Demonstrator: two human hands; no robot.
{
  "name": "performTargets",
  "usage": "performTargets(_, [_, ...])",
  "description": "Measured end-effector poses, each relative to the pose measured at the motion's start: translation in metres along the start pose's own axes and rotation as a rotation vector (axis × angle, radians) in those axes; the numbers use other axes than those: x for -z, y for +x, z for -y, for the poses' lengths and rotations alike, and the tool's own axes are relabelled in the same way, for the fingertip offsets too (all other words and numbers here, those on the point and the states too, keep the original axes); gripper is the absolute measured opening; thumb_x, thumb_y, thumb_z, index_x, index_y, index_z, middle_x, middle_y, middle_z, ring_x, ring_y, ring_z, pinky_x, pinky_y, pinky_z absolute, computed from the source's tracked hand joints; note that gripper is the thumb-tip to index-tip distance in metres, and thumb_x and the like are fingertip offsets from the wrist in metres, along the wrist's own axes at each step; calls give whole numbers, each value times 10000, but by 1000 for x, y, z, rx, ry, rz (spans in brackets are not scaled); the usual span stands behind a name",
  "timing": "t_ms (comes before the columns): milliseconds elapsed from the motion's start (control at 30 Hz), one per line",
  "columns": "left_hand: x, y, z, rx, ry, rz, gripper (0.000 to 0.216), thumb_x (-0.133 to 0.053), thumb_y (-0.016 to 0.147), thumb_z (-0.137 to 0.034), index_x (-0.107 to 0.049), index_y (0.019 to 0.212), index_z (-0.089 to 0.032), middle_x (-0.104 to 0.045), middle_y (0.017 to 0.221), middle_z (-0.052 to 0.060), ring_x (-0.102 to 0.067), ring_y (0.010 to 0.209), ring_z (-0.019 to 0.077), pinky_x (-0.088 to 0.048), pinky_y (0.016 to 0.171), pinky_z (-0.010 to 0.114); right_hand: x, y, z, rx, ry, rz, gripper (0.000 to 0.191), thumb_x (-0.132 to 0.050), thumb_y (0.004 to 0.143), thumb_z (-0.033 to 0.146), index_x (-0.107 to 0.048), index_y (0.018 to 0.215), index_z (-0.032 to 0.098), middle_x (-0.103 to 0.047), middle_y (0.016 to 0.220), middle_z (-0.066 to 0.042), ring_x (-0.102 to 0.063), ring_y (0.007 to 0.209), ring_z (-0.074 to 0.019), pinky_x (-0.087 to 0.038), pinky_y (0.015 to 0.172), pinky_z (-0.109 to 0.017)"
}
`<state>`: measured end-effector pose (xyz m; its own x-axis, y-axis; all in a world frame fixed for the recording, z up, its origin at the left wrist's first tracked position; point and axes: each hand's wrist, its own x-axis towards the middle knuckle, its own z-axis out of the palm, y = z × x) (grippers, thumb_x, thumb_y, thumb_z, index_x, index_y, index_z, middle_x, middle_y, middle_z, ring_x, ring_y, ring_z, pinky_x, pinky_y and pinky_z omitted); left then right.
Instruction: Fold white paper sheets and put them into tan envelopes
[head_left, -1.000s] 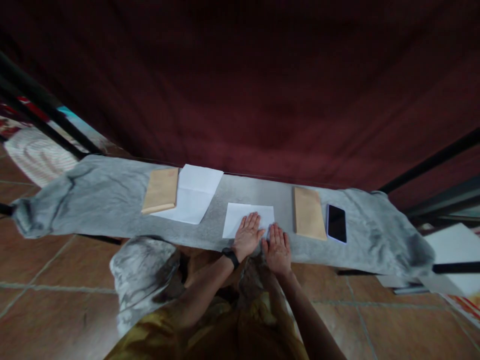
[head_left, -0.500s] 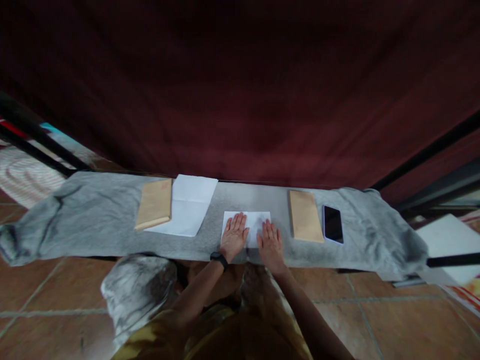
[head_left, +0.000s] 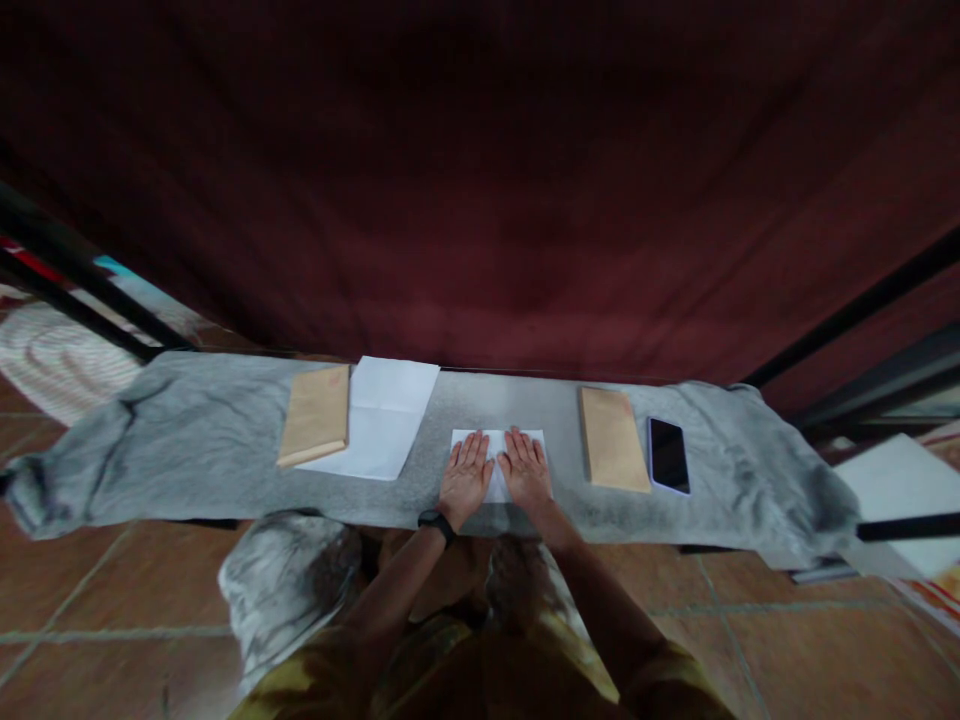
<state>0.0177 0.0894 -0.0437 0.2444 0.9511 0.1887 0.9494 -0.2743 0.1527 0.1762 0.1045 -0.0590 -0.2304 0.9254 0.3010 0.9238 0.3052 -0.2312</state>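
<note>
A folded sheet of white paper [head_left: 496, 488] lies on the grey cloth in front of me, partly hidden under both palms. My left hand [head_left: 465, 480] rests flat on its left half, fingers stretched out, a dark band at the wrist. Flat on the right half is my right hand [head_left: 527, 472], its fingers extended and its thumb close to the left thumb. Neither hand grasps anything. To the left, a larger creased white sheet [head_left: 386, 420] lies partly under a brown paper-covered book [head_left: 315, 412].
The grey cloth [head_left: 217, 430] covers a long narrow bench. On the right lie a second brown packet or book [head_left: 613, 440] and a phone [head_left: 668, 456]. A dark red curtain [head_left: 495, 250] hangs behind. Black metal bars [head_left: 862, 305] slant at both sides, above a tiled floor [head_left: 810, 650].
My right hand has slid left and slightly up across the folded paper, closer to my left hand. The left hand stays about where it was, and the view has shifted slightly.
</note>
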Motion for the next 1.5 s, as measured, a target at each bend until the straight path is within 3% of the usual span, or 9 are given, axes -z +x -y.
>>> performTargets(200, [4,-5,18,96,10,-24,604,-257,1009,-409,-325,1528,-107,-369,1562,128,-289,1478,245,-256,1207,467,3,-6,-10,-95,-56,-41,566,-336,1034,385,-374,1503,72,-403,1536,-167,-376,1418,-289,-254,1164,-487])
performTargets(567, [12,-25,39,176,34,-61,610,-235,1012,-420,-334,1521,-99,-373,1564,127,-315,1467,249,-233,1216,460,11,-33,-31,-124,-116,-139,564,-329,1037,381,-369,1503,66,-444,1507,-193,-428,1377,-292,-285,1144,-485])
performTargets(700, [13,-29,26,219,49,-115,605,-252,1010,-386,-334,1510,-56,-366,1561,172,-294,1474,279,-241,1210,489,18,-37,-26,-159,-92,-151,553,-314,1038,343,-372,1490,29,-447,1498,-219,-411,1389,-302,-296,1142,-499])
performTargets(767, [11,-32,9,144,37,-128,598,-271,1008,-373,-309,1521,-68,-354,1570,165,-272,1483,266,-249,1212,482,22,-38,-12,-136,-49,-123,547,-288,1039,316,-353,1498,27,-404,1528,-212,-365,1423,-290,-297,1149,-485])
performTargets(867, [7,-38,-19,-58,7,-82,567,-282,999,-291,-276,1537,-110,-345,1584,120,-271,1484,216,-241,1224,451,24,-41,13,24,35,-33,526,-264,1038,291,-351,1511,79,-374,1559,-163,-321,1454,-246,-298,1162,-442])
performTargets(967, [3,-47,-35,-111,18,-22,559,-275,975,-188,-291,1528,-109,-342,1587,114,-271,1484,202,-230,1226,443,25,-50,27,113,61,18,503,-281,1038,278,-380,1503,111,-411,1542,-146,-341,1445,-231,-299,1166,-439])
performTargets(1200, [15,-58,-22,-76,13,-27,560,-321,1012,-388,-359,1503,-123,-353,1578,123,-271,1485,218,-251,1223,433,32,-74,5,68,-42,-24,552,-343,1044,361,-324,1520,82,-396,1544,-178,-344,1438,-259,-278,1165,-467])
performTargets(1500, [23,-77,-9,3,40,-46,655,-341,1000,-482,-322,1514,-76,-342,1573,170,-260,1487,247,-251,1222,444,31,-96,-20,7,-104,-53,577,-313,1044,396,-296,1538,98,-407,1538,-175,-387,1403,-273,-268,1156,-474])
